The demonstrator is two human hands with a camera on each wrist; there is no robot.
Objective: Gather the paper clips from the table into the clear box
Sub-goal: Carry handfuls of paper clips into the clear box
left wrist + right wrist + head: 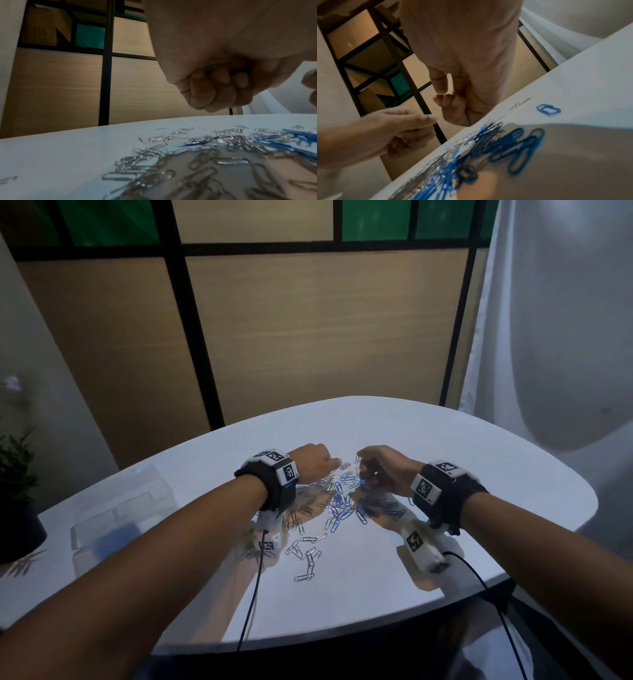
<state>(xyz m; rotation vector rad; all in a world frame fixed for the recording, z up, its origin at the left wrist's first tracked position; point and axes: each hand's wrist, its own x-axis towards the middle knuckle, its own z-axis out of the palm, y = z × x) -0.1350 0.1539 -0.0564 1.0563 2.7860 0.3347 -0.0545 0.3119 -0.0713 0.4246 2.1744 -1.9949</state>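
A heap of blue and silver paper clips [342, 501] lies mid-table, also close up in the left wrist view [223, 146] and the right wrist view [488, 142]. My left hand [322, 460] hovers over the heap's far left edge, curled into a tight fist [221, 86], with a trace of blue between the fingers. My right hand [373, 467] is just right of it, fingers curled [452, 105] round dark clips. The two hands nearly touch. The clear box [120, 508] sits apart at the table's left side.
Loose silver clips [308, 556] trail toward the near edge of the white table [445, 457]. A dark potted plant [17, 508] stands at the left corner. Black cables [253, 594] hang from both wrists over the front edge. A lone blue clip [547, 109] lies farther out.
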